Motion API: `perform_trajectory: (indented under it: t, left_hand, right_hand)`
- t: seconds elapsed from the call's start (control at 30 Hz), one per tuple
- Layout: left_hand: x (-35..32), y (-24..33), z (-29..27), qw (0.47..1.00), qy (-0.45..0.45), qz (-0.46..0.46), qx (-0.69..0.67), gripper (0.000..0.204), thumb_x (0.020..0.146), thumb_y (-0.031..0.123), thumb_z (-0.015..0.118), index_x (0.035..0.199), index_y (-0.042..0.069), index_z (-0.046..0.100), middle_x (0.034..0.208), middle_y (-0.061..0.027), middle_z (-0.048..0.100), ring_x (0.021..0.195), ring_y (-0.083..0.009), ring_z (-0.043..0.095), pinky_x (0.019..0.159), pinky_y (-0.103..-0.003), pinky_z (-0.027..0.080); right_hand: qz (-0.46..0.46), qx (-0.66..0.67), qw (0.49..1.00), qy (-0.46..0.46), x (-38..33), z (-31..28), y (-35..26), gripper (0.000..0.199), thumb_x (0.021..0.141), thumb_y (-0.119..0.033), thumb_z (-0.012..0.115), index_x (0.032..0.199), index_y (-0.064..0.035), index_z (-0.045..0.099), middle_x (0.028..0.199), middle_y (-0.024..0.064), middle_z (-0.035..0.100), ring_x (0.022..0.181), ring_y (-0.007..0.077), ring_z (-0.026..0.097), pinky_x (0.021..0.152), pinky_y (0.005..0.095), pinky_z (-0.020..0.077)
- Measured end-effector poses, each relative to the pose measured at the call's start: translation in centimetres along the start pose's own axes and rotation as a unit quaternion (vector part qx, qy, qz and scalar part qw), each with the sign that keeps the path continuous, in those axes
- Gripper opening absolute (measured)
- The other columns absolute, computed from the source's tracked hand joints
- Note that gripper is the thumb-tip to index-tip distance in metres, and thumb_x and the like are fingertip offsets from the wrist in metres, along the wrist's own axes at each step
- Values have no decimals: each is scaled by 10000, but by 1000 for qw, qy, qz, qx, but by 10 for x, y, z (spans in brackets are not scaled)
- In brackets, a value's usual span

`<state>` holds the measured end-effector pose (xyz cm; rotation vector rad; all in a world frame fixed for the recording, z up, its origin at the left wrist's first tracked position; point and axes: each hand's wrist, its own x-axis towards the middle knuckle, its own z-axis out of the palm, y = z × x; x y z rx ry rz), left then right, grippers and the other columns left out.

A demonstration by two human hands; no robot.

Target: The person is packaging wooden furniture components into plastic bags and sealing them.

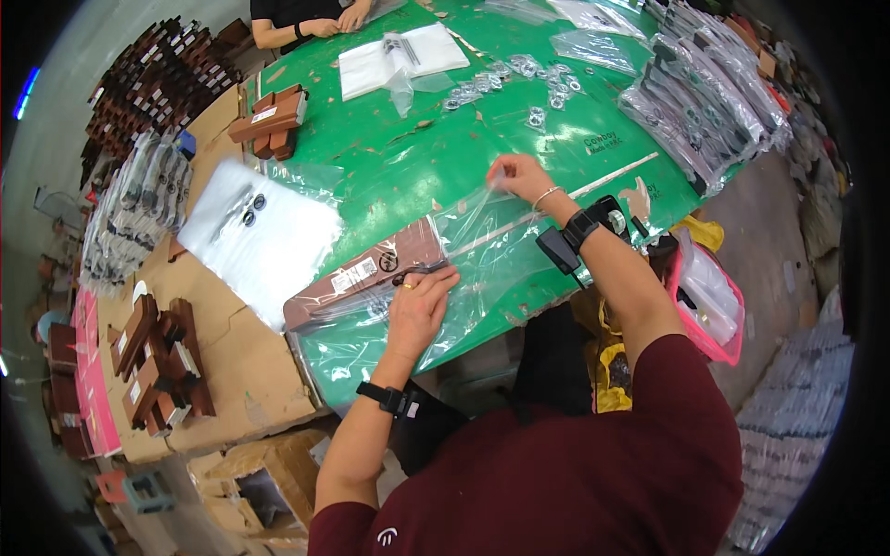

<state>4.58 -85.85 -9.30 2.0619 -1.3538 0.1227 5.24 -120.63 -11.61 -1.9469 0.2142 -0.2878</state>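
Note:
A clear plastic bag lies across the green tabletop in front of me. Inside or under its film is a long brown flat piece with a white label and a dark round mark; I cannot tell which. My left hand rests on the bag beside the brown piece, fingers stretched out. A small dark curved part shows at its fingertips, partly hidden. Farther right, my right hand pinches the raised edge of the bag, pulling the film taut.
To the left lie a stack of white plastic bags and brown wooden pieces on cardboard. Small wrapped rings are scattered ahead. Wrapped goods are piled at right, above a pink basket. A co-worker's hands are across the table.

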Motion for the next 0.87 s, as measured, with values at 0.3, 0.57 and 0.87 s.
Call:
perform_trajectory:
  t: [0.3,0.57,0.87]
  left_hand:
    - [0,3,-1,1000,0,-13,-5,289,835,65,638,1112,118,701,1211,32,674,940,-240,585,819,-353,501]
    - [0,0,2,1000,8,-12,-2,273,842,67,629,1100,121,698,1209,27,676,950,-242,584,826,-353,497]
    - [-4,-6,7,1000,14,-7,-11,299,842,93,660,1137,138,680,1239,56,656,1000,-221,582,848,-356,490]
  right_hand:
    - [164,159,959,169,-18,-23,-30,533,923,-468,674,1214,-27,602,1071,105,687,909,154,660,727,269,528]
    - [316,113,941,-33,-30,-3,-78,790,848,-583,697,1341,14,537,1217,160,642,1046,229,652,893,339,515]
    - [241,176,954,-12,-23,11,-57,478,827,-325,794,1170,-19,661,1123,65,671,975,185,648,858,319,524]
